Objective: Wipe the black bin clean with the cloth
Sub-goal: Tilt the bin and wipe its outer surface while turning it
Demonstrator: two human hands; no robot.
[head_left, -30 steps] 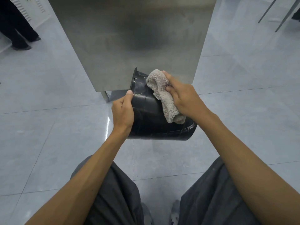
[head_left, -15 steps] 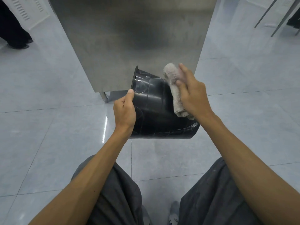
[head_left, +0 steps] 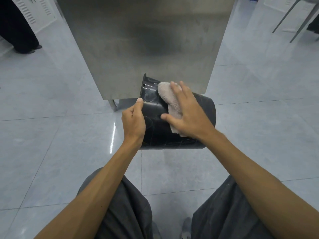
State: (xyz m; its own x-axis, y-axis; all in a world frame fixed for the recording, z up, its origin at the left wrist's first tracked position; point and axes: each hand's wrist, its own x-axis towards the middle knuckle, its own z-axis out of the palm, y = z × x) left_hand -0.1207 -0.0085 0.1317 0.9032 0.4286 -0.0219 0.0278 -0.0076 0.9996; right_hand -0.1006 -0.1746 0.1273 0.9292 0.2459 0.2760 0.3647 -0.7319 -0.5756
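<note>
- The black bin (head_left: 155, 133) is tipped on its side above the tiled floor (head_left: 51, 135). It is out past the person's knees and just in front of a steel panel (head_left: 146, 40), with its mouth to the left and its base to the right.
- Laid over like that, the curved outer wall faces up at the person. That looks like the point of the tilt, since the wiping hand can bear straight down on it.
- The left hand (head_left: 133, 121) is clamped on the rim end, fingers curled in and out of sight, thumb up along the wall. It is the anchor that stops the bin from rolling or sliding under pressure.
- The right hand (head_left: 188, 116) lies flat, fingers spread and straight, palm on the cloth (head_left: 170, 99) and thumb stretched onto bare plastic. It is pressing, not gripping.
- The pale, bunched cloth sits on the upper wall near the rim end, trapped between palm and bin. A spread hand puts more cloth on the surface with each pass.
- Scuffs and streaks show on the wall near the base, so I'd judge the wipe to be mid-job.
- The inside is hidden from here, so I can't tell how clean it is.
</note>
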